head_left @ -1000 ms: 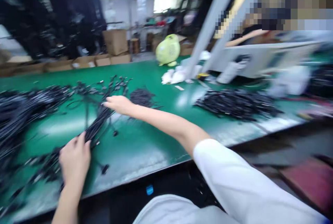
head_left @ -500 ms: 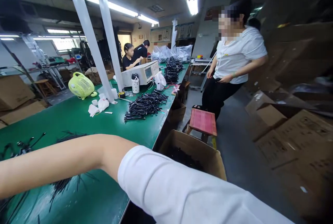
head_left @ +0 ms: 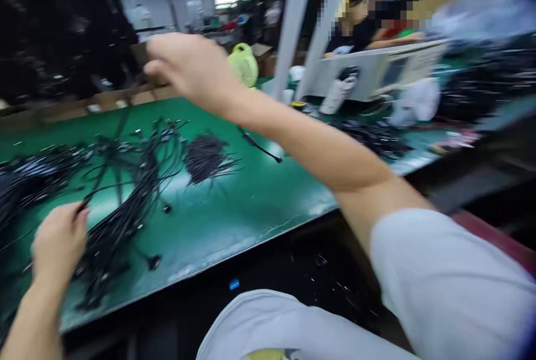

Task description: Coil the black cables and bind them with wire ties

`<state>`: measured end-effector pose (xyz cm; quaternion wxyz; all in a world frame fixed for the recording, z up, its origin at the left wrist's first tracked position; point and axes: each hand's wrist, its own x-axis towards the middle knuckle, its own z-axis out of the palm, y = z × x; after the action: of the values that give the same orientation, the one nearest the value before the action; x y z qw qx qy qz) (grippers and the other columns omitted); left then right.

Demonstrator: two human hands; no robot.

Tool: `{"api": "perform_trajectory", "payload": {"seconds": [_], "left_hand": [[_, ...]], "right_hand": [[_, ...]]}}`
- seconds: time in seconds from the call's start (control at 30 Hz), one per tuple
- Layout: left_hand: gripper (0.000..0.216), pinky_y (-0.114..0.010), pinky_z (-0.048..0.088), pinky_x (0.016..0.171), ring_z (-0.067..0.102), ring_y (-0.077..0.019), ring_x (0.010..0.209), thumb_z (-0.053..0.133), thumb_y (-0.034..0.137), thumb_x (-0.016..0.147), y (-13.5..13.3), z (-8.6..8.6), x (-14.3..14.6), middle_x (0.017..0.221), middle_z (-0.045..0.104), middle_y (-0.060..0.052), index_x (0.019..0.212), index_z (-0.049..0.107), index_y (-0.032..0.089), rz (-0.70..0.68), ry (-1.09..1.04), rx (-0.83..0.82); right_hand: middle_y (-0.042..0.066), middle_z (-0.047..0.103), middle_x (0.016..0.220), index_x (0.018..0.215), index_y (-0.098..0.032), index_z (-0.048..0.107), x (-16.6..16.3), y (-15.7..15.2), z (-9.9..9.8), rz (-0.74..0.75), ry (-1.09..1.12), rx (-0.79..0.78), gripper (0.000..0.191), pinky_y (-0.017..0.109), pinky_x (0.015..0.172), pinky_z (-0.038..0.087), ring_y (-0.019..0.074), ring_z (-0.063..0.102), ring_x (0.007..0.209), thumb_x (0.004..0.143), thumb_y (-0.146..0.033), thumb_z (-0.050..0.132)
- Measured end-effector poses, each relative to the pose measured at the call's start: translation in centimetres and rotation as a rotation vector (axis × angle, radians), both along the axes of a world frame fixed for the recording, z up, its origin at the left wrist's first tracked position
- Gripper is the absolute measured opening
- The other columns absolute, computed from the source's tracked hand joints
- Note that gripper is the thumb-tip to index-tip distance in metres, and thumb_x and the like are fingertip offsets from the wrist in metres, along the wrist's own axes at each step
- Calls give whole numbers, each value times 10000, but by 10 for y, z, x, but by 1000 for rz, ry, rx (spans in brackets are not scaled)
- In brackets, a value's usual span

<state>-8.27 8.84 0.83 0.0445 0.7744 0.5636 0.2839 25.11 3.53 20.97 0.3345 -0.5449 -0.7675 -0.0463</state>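
Note:
My left hand (head_left: 61, 243) is closed on a black cable (head_left: 99, 180) low at the left, over the green table (head_left: 251, 204). The cable climbs, blurred, towards my raised right hand (head_left: 190, 67), whose fingers are closed around its upper part. Beneath and beside the hands lies a loose bundle of black cables (head_left: 134, 198) with small connectors at the ends. A second heap of black cables (head_left: 37, 173) is at the far left. To the right of the bundle sits a pile of thin black strands (head_left: 207, 156). A short cable end (head_left: 266, 152) shows below my right forearm.
A yellow-green fan (head_left: 243, 65) and two white posts (head_left: 295, 25) stand behind. Further right are a white bottle (head_left: 340, 92), a boxy instrument (head_left: 377, 72), a small white fan (head_left: 419, 102) and more cables (head_left: 371, 137). Another person works behind the instrument. The table's front edge runs diagonally below.
The view has swung left and down. Both my hands are now visible, with the cable drawn up between them; before, only my right arm showed, reaching left across the table.

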Motion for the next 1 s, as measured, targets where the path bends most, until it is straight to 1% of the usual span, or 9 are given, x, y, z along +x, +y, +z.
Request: {"api": "perform_trajectory", "payload": {"seconds": [0.1, 0.23, 0.3, 0.47, 0.67, 0.77, 0.87, 0.93, 1.0], "left_hand": [[171, -454, 447, 980, 540, -235, 1069, 439, 367, 934, -10, -1, -31, 1030, 612, 8, 1012, 569, 289, 88, 48, 244], [148, -384, 460, 908, 552, -240, 1014, 502, 310, 877, -2, -7, -32, 992, 597, -82, 902, 580, 188, 129, 5, 330], [150, -353, 458, 890, 556, -228, 1011, 505, 288, 864, -2, -12, -30, 1041, 586, -100, 923, 580, 173, 93, 22, 258], [426, -333, 464, 816, 582, -214, 875, 560, 358, 850, -6, -23, -34, 978, 617, -72, 1233, 506, 179, -62, 161, 31], [454, -514, 361, 1017, 482, -332, 1207, 413, 204, 859, -9, -27, -57, 1244, 573, -196, 1292, 524, 127, -19, 391, -53], [617, -460, 307, 1109, 347, -278, 1380, 447, 298, 882, -22, -14, -30, 1490, 383, -165, 1465, 295, 167, -177, 153, -166], [760, -462, 228, 1155, 246, -270, 1439, 526, 407, 876, -35, 0, 32, 1560, 263, -151, 1504, 161, 185, -276, -95, -88], [774, -455, 250, 1140, 297, -287, 1411, 600, 419, 836, -39, 2, 79, 1525, 328, -159, 1478, 237, 182, -366, -199, -77], [542, -403, 379, 1037, 533, -256, 1188, 587, 391, 852, -39, -3, 114, 1262, 592, -125, 1340, 464, 191, -480, -283, -197]], "right_hand": [[-26, 430, 731, 682, -142, 459, 5, -2, -20, 52, 96, 59, 253, 13, 521, 201, 9, 485, 775, 914, -238, 419], [-88, 285, 510, 712, -141, 537, 25, -16, -56, 194, 596, -438, 253, 123, 380, 165, 10, 244, 419, 946, -198, 458], [-108, 224, 484, 737, -150, 523, 29, -23, -68, 220, 875, -566, 273, 163, 368, 107, 7, 162, 379, 977, -235, 422], [-103, 182, 491, 718, -173, 481, 43, -24, -75, 75, 1197, -467, 342, 243, 408, 83, 3, 146, 385, 1003, -300, 342], [-88, 232, 519, 650, -174, 415, 71, -23, -74, -24, 1146, -399, 415, 298, 452, 82, -3, 118, 422, 993, -383, 308], [-95, 197, 514, 739, -177, 483, 62, -37, -76, 119, 1190, -434, 320, 250, 428, 82, 6, 150, 403, 998, -320, 359], [-94, 207, 537, 781, -169, 505, 40, -51, -73, 275, 1217, -479, 299, 202, 402, 97, 4, 167, 399, 1008, -295, 356], [-88, 206, 557, 776, -164, 513, 32, -56, -66, 321, 1222, -478, 326, 190, 391, 100, 1, 171, 401, 1013, -312, 346], [-82, 206, 567, 778, -162, 535, 37, -57, -58, 280, 1229, -422, 363, 196, 397, 106, -1, 167, 410, 1015, -347, 332]]}}
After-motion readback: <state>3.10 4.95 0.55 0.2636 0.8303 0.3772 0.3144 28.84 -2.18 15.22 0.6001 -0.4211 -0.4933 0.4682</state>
